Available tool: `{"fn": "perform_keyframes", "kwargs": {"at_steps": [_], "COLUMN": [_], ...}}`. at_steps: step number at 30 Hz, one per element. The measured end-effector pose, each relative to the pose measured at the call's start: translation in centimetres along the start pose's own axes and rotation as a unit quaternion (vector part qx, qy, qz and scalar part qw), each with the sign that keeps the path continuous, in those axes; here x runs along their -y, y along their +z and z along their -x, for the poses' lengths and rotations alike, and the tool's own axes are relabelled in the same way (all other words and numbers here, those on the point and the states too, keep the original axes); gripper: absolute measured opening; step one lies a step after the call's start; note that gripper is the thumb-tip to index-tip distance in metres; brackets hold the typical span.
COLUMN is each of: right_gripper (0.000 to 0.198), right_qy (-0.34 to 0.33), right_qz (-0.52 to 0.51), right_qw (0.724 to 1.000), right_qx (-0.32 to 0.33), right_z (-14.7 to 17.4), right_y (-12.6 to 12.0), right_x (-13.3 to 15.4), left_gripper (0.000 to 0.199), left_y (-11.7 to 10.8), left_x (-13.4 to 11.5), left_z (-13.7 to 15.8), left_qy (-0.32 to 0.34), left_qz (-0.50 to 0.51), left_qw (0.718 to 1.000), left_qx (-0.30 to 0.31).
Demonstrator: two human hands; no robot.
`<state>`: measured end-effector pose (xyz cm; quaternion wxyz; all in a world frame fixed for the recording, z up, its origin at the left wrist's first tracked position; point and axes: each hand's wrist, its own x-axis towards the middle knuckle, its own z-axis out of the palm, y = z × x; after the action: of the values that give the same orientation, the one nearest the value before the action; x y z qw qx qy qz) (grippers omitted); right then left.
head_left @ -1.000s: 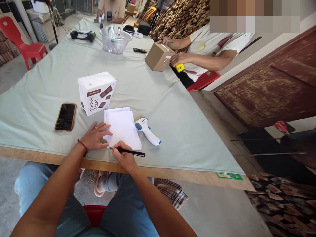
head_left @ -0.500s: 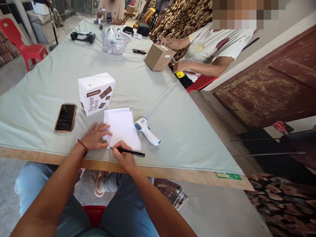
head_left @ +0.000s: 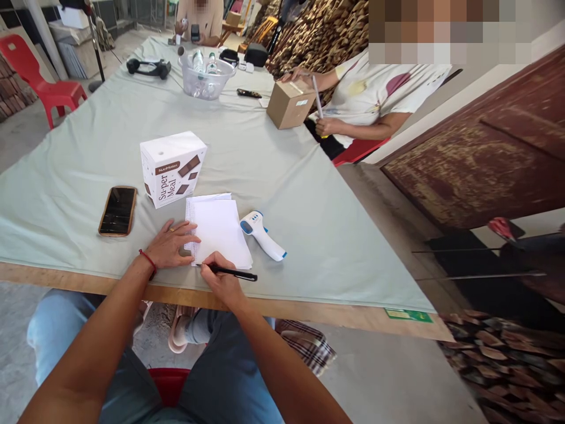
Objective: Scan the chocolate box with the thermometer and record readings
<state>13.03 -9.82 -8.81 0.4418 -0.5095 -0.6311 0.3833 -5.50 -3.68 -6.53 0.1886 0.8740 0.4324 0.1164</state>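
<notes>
Desk (head_left: pixel 353 247), cloth-covered; one person seated at its near edge. Box (head_left: pixel 173 169) upright on it, just beyond the far left part of the pad (head_left: pixel 218 229). Pad flat, its long side running away from the sitter; thermometer (head_left: pixel 265 235) just beside its right edge. Left hand (head_left: pixel 170 244): palm down across the pad's left edge, fingers spread apart; forearm slants in from lower left. Right hand (head_left: pixel 223 281): at the pad's near edge, fingers together, clamped on the pen (head_left: pixel 238 272); forearm from lower right. Pen: long axis nearly parallel to the desk's near edge, rear end out right and slightly nearer the sitter, tip leftward at the pad's near left corner. Most of the pad lies ahead and right of the tip. Tip contact: cannot tell from here.
</notes>
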Motion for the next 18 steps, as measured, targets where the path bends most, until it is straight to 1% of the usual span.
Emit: {"fn": "perform_keyframes", "kwargs": {"at_steps": [4, 10, 18], "right_gripper": [0.011, 0.012, 0.012], "right_qy": [0.006, 0.012, 0.018], "right_qz": [-0.001, -0.017, -0.008], "right_qw": [1.000, 0.999, 1.000], "right_qx": [0.001, -0.041, -0.024], "right_z": [-0.01, 0.03, 0.07], "right_y": [-0.01, -0.03, 0.06], "right_x": [0.04, 0.25, 0.01], "left_gripper": [0.042, 0.042, 0.043], "left_y": [0.02, -0.08, -0.10], "left_x": [0.06, -0.01, 0.01], "left_z": [0.03, 0.03, 0.04], "left_qy": [0.002, 0.000, 0.001], "left_qz": [-0.002, -0.004, -0.001], "left_qw": [1.000, 1.000, 1.000], "left_qx": [-0.002, 0.000, -0.001]}}
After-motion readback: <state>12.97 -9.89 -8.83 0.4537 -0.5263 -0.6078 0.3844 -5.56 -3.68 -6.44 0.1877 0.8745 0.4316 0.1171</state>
